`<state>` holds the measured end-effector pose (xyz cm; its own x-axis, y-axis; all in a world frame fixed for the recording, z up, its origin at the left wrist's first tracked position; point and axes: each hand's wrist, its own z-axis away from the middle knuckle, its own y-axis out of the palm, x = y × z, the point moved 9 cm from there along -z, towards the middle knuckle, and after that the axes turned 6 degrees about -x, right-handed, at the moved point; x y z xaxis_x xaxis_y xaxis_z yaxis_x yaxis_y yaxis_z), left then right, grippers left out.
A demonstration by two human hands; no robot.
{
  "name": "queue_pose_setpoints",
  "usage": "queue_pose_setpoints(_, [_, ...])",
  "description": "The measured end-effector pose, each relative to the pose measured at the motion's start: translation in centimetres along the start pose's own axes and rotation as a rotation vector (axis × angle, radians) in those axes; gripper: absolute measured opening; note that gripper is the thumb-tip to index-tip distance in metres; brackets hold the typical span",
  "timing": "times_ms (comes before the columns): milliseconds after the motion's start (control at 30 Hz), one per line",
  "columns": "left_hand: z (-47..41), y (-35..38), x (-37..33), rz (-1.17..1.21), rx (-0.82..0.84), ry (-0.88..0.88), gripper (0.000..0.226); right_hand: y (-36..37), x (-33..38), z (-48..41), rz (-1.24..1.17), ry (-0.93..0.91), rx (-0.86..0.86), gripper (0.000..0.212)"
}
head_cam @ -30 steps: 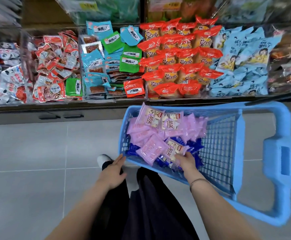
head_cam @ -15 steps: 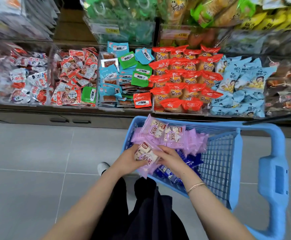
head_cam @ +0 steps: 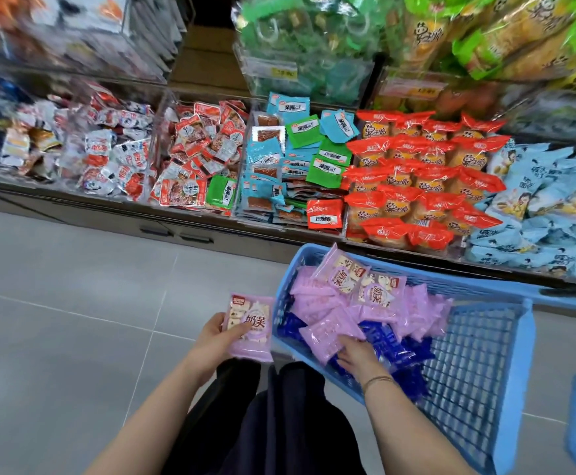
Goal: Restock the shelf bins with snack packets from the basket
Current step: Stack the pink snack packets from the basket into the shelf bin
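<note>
**Restocking, head view.** The left hand (head_cam: 216, 337) is grasping a pink packet (head_cam: 250, 329), the thumb lying on its printed face, and is holding it above the floor (head_cam: 74, 320). Just right of this hand the basket (head_cam: 527, 354) is standing, its near-left wall almost meeting the packet's edge. The right hand (head_cam: 357, 354) is reaching inside the basket and resting on blue packets (head_cam: 387, 341). Its fingertips are touching the near edge of a second pink packet (head_cam: 326, 337) lying flat. Whether they are gripping it or only lying against it cannot be told. A bracelet (head_cam: 377, 380) is circling this wrist. Beyond the right hand a pink heap (head_cam: 369, 298) is filling the basket's far-left part, and to that hand's right bare mesh (head_cam: 468, 368) is showing. Beyond both hands the bins (head_cam: 245, 159) are holding mixed packets, with red packets (head_cam: 427, 181) lying ahead of the right hand and green packets (head_cam: 326, 173) ahead of the gap between the hands.
</note>
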<state>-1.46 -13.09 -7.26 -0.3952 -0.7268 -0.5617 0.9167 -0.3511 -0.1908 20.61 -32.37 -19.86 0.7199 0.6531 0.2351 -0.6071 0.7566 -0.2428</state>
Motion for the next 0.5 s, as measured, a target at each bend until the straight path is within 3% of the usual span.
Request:
queue_pose_setpoints(67, [-0.4, -0.8, 0.1, -0.035, -0.024, -0.005, 0.029, 0.4, 0.1, -0.1, -0.06, 0.015, -0.01, 0.036])
queue_pose_setpoints(167, [-0.9, -1.4, -0.2, -0.049, -0.046, -0.001, 0.029, -0.1, 1.6, 0.7, 0.047, -0.083, -0.021, 0.029])
queue_pose_setpoints(300, [-1.0, -0.1, -1.6, -0.062, -0.007, 0.043, 0.022, -1.9, 5.8, 3.9, 0.425, -0.427, -0.102, 0.012])
queue_pose_setpoints(400, [-0.5, 1.6, -2.9, -0.128, 0.034, 0.084, 0.023, -1.9, 7.6, 7.9, 0.664, -0.706, -0.103, 0.031])
queue_pose_setpoints(500, [0.2, 3.2, -3.4, -0.183, 0.06, 0.085, 0.03, -1.0, 8.8, 12.8, 0.658, -1.011, -0.069, 0.014])
